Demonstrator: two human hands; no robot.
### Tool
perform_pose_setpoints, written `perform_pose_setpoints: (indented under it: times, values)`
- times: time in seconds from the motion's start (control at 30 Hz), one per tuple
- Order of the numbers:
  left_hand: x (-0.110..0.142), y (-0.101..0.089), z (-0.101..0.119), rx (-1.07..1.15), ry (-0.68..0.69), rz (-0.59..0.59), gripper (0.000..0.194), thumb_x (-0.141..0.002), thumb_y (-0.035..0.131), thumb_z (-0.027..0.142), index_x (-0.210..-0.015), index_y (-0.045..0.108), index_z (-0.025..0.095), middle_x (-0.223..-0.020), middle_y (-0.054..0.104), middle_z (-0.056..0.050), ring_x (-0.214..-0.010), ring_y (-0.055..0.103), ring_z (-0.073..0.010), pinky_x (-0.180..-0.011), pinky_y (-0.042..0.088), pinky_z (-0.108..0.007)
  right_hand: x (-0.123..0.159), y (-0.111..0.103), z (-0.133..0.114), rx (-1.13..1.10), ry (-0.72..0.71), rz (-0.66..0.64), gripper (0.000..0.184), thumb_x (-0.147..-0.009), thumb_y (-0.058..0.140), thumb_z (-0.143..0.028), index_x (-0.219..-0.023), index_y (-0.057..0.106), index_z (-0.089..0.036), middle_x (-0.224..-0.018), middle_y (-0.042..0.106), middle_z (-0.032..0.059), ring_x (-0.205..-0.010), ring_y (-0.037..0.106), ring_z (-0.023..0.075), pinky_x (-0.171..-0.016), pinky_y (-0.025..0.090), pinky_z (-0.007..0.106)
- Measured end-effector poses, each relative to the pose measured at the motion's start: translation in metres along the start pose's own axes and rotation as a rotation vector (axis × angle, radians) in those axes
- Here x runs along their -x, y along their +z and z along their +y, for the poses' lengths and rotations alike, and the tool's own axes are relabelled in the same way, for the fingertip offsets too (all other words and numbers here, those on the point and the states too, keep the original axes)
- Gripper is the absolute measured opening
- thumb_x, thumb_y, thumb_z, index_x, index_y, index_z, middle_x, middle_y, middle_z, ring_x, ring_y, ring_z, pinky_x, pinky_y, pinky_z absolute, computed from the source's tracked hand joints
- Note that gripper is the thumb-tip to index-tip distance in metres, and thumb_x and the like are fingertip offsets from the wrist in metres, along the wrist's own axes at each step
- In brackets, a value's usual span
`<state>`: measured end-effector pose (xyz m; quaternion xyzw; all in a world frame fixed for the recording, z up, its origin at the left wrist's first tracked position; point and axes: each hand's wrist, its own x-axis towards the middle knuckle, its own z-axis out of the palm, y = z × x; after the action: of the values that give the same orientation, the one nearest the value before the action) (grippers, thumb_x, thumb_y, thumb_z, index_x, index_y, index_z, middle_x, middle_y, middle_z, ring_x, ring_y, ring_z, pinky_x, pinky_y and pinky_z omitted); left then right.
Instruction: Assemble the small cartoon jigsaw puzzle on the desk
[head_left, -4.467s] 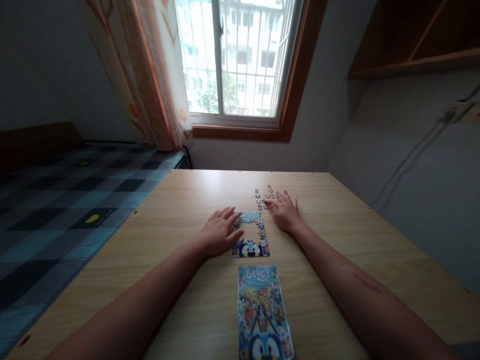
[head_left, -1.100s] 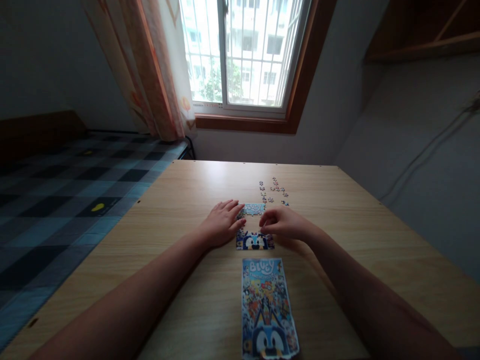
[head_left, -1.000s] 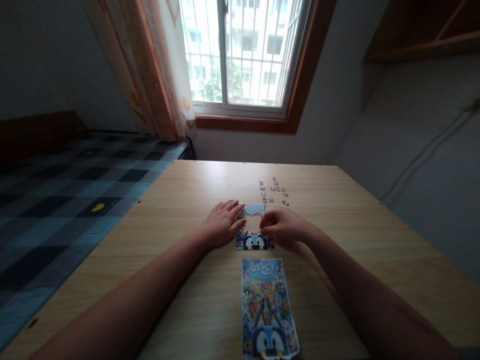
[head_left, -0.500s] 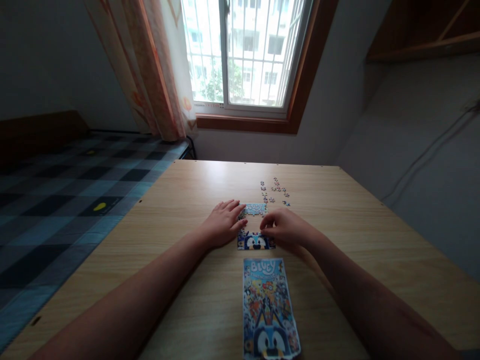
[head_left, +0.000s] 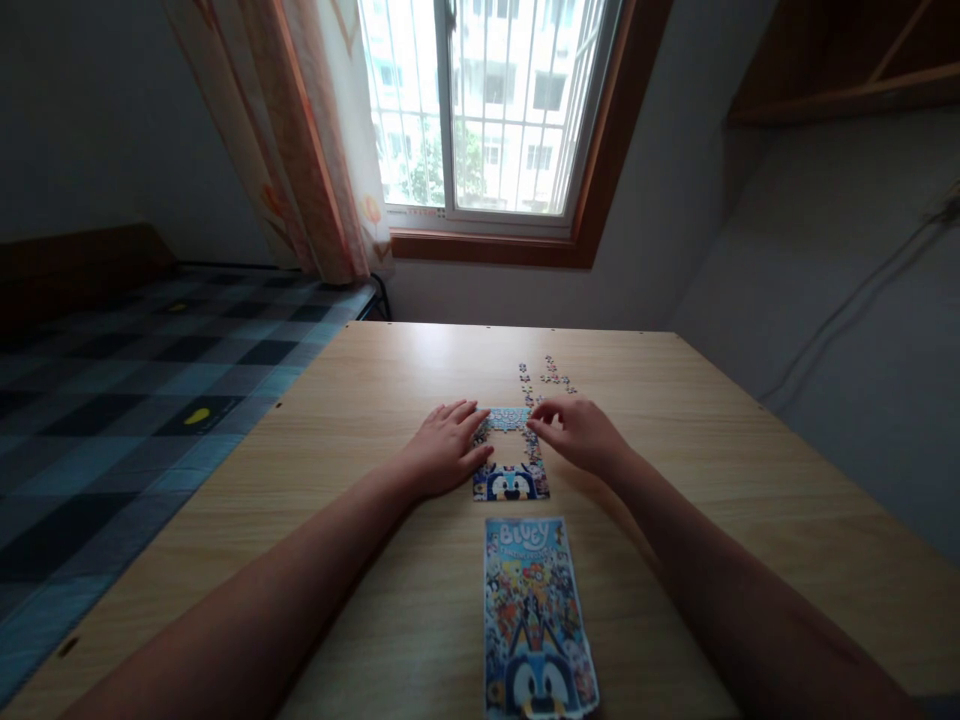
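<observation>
A partly joined jigsaw puzzle lies on the table, its frame of pieces surrounding a bare gap in the middle. My left hand rests flat with fingers spread, the fingertips over the puzzle's left edge. At the upper right corner of the puzzle, my right hand has thumb and fingers pinched together; whatever is between them is too small to make out. Loose puzzle pieces are scattered beyond the right hand, which hides some of them. Nearer to me lies a Bluey picture sheet with a blue dog's face.
The wooden table ends at a far edge below the window. Left of it stands a bed with a checked cover. A curtain hangs beside the window, and a shelf is fixed high on the right.
My right hand has moved away from me, up the puzzle's right side to its upper corner, uncovering the right edge. My left hand has stayed in place.
</observation>
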<state>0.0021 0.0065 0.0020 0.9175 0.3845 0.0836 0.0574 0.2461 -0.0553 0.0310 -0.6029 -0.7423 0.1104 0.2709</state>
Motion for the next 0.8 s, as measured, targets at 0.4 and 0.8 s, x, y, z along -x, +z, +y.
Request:
perform_pose_setpoints:
  times: [0.4,0.8]
  values:
    - [-0.001,-0.004,0.002,-0.015,0.014,-0.001,0.066,-0.096,0.045,0.055,-0.152,0.036,0.021,-0.163,0.032,-0.012,-0.151,0.026,-0.0325,-0.123,0.023,-0.050,-0.007,0.009,0.067,0.178,0.188,0.604,0.025,-0.088,0.053,-0.022,-0.091,0.079,-0.023,-0.122,0.066,0.0099,-0.118,0.052,0.0288,-0.106,0.037,0.044]
    - [-0.004,-0.005,0.001,-0.037,0.015,-0.051,0.076,-0.093,0.045,0.064,-0.154,0.032,0.020,-0.165,0.027,-0.014,-0.151,0.024,-0.0334,-0.123,0.021,-0.050,-0.013,0.016,0.085,0.103,0.161,0.650,0.032,-0.080,0.053,-0.014,-0.097,0.079,-0.023,-0.127,0.062,0.0113,-0.127,0.047,0.0306,-0.114,0.031,0.052]
